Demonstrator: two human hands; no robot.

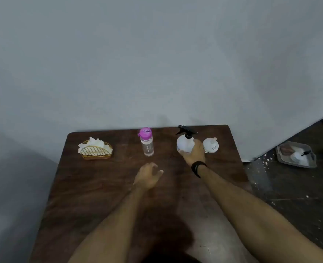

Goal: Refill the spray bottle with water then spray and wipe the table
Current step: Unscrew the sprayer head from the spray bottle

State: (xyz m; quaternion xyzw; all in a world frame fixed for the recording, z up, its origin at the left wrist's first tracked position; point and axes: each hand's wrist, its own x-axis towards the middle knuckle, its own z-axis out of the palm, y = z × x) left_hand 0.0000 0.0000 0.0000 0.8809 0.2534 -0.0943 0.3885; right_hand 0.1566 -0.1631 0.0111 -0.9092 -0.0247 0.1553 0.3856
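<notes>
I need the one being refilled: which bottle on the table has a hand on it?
The spray bottle with the black trigger; the right hand grips it. The pink-capped bottle stands untouched.

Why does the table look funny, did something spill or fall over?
Nothing is spilled or tipped. The pink-capped clear water bottle, the white spray bottle with black trigger and the gold wire basket of tissues all stand upright on the dark wooden table. One oddity: a second spray bottle lies in a grey tray on the floor.
</notes>
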